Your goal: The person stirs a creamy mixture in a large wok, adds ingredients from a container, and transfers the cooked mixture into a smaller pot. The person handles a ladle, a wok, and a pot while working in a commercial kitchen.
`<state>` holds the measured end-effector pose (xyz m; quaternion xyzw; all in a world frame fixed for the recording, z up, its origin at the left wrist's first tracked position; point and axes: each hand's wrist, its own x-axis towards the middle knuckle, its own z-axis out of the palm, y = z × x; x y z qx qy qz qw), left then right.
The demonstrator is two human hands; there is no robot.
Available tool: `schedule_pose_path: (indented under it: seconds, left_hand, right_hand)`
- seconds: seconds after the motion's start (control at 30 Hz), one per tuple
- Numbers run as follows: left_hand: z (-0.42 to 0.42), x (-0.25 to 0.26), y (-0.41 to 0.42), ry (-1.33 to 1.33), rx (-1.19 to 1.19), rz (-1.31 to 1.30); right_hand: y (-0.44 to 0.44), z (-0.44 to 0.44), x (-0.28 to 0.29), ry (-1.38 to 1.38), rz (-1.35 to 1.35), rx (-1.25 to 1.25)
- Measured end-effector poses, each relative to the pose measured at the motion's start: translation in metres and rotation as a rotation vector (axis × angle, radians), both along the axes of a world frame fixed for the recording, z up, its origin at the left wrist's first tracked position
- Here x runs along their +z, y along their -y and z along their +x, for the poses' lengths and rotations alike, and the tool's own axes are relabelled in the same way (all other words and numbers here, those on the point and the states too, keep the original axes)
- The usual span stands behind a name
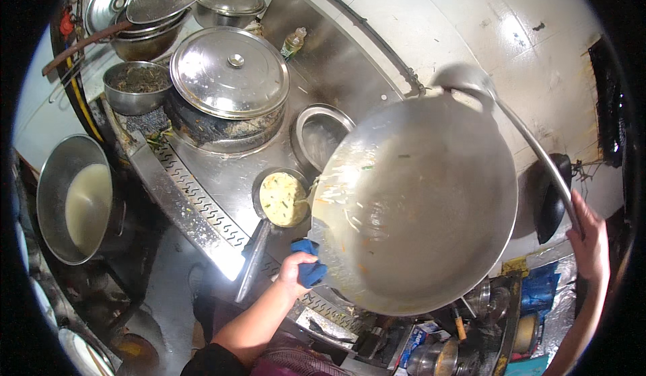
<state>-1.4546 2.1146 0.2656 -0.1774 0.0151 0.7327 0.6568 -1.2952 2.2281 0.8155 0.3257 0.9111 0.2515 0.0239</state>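
Observation:
My left hand [298, 271] grips a folded blue cloth [312, 270] at the near left rim of a large metal wok [429, 189]. The wok is tilted, its lower left rim beside a small long-handled pan [256, 260] of pale yellow soup or batter with green bits [283, 199]. Shreds of food cling to the wok's left inner side. In my right hand [590, 239] is the handle of a long metal ladle [535, 146]; its blurred bowl is at the wok's far rim, by the loop handle.
A large lidded pot [229, 73] stands on the steel stove top, with a metal bowl of dark dried matter [137, 84] to its left. An oval steel dish [323, 133] lies beside the wok. A deep pot of pale liquid [75, 199] stands far left; a small bottle [293, 44] is behind.

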Motion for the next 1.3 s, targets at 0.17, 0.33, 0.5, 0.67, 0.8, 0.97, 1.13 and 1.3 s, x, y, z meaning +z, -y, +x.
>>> schedule_pose_path:
  seconds: [0.17,0.33,0.5,0.67,0.8,0.97,1.13,1.3]
  left_hand:
    - [0.005,0.109,-0.026,-0.496,0.063,-0.190]
    - [0.057,0.102,-0.080,-1.273,0.083,-0.482]
    - [0.082,0.082,-0.081,-1.443,-0.021,-0.624]
    - [0.100,0.068,-0.076,-1.182,0.073,-0.579]
    - [0.129,0.084,-0.084,-1.137,0.065,-0.613]
    - [0.125,0.097,-0.079,-1.197,-0.118,-0.804]
    - [0.113,0.088,-0.042,-2.352,0.341,-0.741]
    - [0.088,0.129,-0.039,-3.198,-0.023,0.454]
  right_hand:
    - [-0.050,0.126,-0.093,-0.272,-0.042,-0.201]
    - [-0.035,0.206,-0.240,-0.768,-0.478,-0.375]
    - [-0.002,0.198,-0.305,-1.107,-1.056,-0.711]
    - [-0.042,0.183,-0.369,-0.883,-1.215,-0.637]
    - [-0.040,0.185,-0.424,-0.613,-1.054,-0.309]
    - [-0.028,0.226,-0.384,-0.467,-1.064,-0.108]
    - [-0.008,0.202,-0.412,-0.552,-0.921,-0.062]
    - [-0.009,0.238,-0.368,-0.183,-0.840,-0.214]
